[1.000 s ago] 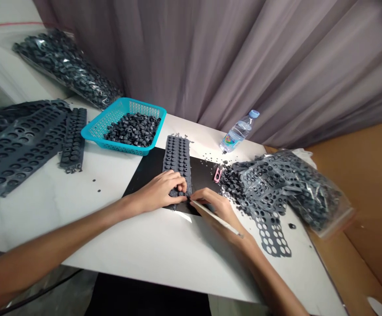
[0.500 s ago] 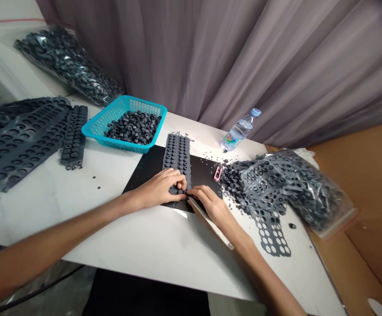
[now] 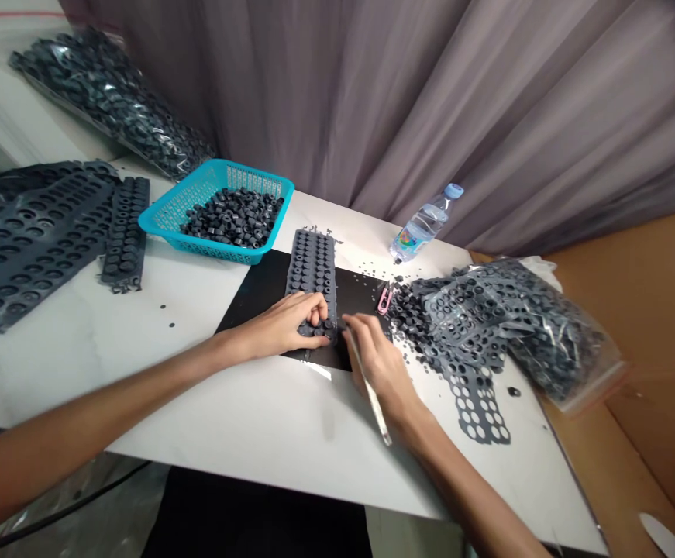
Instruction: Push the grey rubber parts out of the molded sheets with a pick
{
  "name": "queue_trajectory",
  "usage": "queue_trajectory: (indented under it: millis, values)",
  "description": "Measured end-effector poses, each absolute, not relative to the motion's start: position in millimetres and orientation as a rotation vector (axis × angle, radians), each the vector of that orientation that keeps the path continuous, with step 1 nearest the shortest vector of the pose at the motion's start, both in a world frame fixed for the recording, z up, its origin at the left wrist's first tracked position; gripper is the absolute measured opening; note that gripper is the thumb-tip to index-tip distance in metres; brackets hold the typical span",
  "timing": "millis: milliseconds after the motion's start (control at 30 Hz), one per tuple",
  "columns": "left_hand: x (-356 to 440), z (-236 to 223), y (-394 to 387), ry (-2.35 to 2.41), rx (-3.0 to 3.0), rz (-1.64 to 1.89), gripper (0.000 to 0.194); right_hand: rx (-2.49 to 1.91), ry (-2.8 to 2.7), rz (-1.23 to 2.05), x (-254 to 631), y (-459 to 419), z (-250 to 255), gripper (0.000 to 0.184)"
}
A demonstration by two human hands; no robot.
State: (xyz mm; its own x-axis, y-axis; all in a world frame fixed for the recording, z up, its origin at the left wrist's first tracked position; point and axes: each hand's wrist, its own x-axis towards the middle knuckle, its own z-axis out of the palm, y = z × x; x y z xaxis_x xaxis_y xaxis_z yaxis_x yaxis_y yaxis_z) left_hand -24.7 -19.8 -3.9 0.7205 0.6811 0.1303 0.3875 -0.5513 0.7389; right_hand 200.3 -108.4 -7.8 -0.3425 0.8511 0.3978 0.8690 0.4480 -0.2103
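A dark grey moulded sheet [image 3: 314,263] with rows of round raised parts lies lengthwise on a black mat [image 3: 256,298]. My left hand [image 3: 291,322] bends over its near end, thumb and curled fingers gripping the sheet there. Just right of the sheet, my right hand [image 3: 375,356] is closed around a slim white pen-like tool [image 3: 377,403], whose back end points toward me. The tool's tip is too small to make out, and a small gap separates this hand from the sheet.
A turquoise basket [image 3: 209,249] of small black parts stands behind on the left, near a filled plastic bag [image 3: 110,97] and more moulded sheets [image 3: 35,240]. On the right are a water bottle [image 3: 424,225], a pink cutter [image 3: 384,297], punched scrap sheets [image 3: 476,403] and another bag [image 3: 563,349].
My right hand has drawn back to the right, away from the sheet's near corner, and the tool has turned more upright in view. My left hand stays on the sheet.
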Motion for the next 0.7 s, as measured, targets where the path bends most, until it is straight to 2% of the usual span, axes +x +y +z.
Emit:
queue_trajectory:
  millis: [133,367,700]
  values:
    - [-25,-3,-20,0.796,2.227,0.531,0.031,-1.597,-2.005,0.017,215,-105,3,0.033]
    - [-24,5,-24,0.761,2.309,0.574,0.023,-1.309,-2.138,0.482,216,-109,15,0.018]
    - [-24,4,-24,0.776,2.288,0.578,0.022,-1.238,-2.203,0.571,212,-110,15,0.014]
